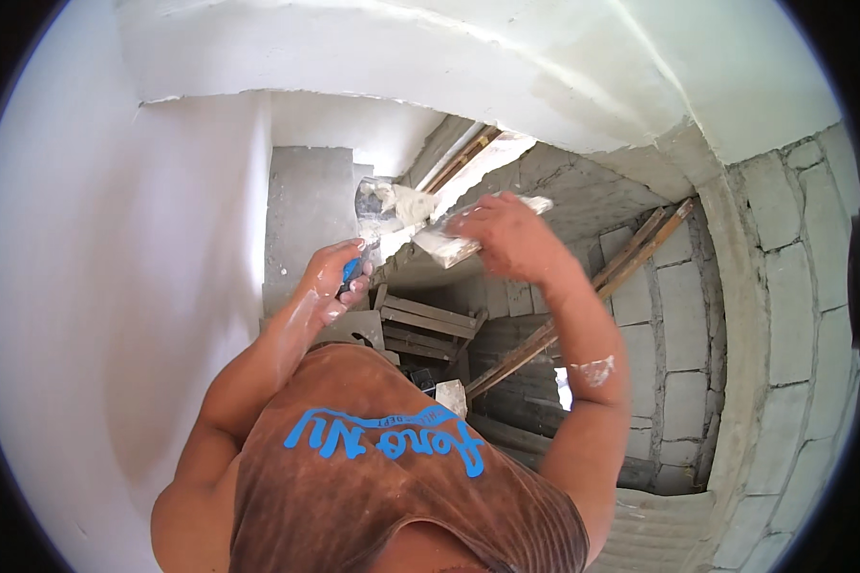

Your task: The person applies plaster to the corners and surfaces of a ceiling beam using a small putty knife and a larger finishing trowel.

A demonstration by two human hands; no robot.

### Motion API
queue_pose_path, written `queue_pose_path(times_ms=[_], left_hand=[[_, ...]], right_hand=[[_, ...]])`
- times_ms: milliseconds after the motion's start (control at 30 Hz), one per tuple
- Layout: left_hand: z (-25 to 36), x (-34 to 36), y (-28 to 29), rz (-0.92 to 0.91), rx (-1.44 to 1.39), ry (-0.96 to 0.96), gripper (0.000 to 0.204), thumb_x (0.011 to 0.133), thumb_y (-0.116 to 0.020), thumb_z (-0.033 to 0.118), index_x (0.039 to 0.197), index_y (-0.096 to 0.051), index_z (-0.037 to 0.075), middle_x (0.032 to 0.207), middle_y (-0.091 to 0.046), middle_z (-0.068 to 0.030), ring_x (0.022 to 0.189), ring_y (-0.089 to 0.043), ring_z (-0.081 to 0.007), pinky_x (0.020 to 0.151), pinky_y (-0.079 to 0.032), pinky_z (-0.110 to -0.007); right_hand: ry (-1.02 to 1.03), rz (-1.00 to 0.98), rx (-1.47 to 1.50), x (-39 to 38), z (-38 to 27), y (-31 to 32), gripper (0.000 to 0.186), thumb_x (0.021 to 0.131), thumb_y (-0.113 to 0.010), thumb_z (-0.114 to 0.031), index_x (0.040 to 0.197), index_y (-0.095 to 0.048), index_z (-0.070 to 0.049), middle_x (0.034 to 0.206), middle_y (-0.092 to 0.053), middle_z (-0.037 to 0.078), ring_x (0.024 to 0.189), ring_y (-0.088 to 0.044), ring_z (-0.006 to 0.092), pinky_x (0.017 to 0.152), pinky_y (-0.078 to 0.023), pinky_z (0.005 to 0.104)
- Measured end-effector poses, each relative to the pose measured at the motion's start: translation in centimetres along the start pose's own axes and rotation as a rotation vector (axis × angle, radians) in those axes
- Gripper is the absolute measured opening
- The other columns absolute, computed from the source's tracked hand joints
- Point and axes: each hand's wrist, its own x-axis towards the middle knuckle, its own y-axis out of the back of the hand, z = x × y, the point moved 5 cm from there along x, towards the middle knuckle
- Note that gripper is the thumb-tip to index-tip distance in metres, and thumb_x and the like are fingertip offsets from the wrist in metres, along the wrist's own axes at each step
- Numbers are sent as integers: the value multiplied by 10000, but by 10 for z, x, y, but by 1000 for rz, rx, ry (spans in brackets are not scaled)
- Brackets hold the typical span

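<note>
My left hand (333, 279) is closed round a blue-handled tool (352, 271). Its far end is unclear against the bright patch behind it, so I cannot tell the exact kind. My right hand (506, 234) grips a flat board smeared with white plaster (446, 247), held tilted out to the right of the left hand. Beyond the left hand, a pale heap of wet-looking plaster (403, 202) sits by a grey container-like shape. White smears mark both forearms.
A smooth white wall (134, 286) rises close on the left, with a white beam (401, 57) overhead. Bare block walls (784, 315) stand to the right. Long wooden poles (583, 296) lean diagonally near my right arm, and a wooden frame (425, 325) lies below.
</note>
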Motion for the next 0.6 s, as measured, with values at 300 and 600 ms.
queue_pose_path(times_ms=[300, 600], left_hand=[[4, 17, -33, -120, 61, -3, 236, 974, -546, 210, 1143, -538, 46, 780, -573, -64, 499, -469, -96, 339, -301, -214], [-16, 11, -36, -140, 166, 84, 226, 979, -528, 217, 1102, -557, 30, 777, -579, -75, 471, -450, -102, 336, -299, -227]], right_hand=[[-294, 329, -206, -21, 26, 175, 442, 742, -635, -15, 1154, -694, -163, 1018, -701, 47, 1014, -604, 236, 928, -464, 403], [-343, 909, -577, 43, 65, 130, 570, 676, -626, 10, 1220, -665, -156, 1192, -681, 46, 1057, -599, 227, 852, -436, 395]])
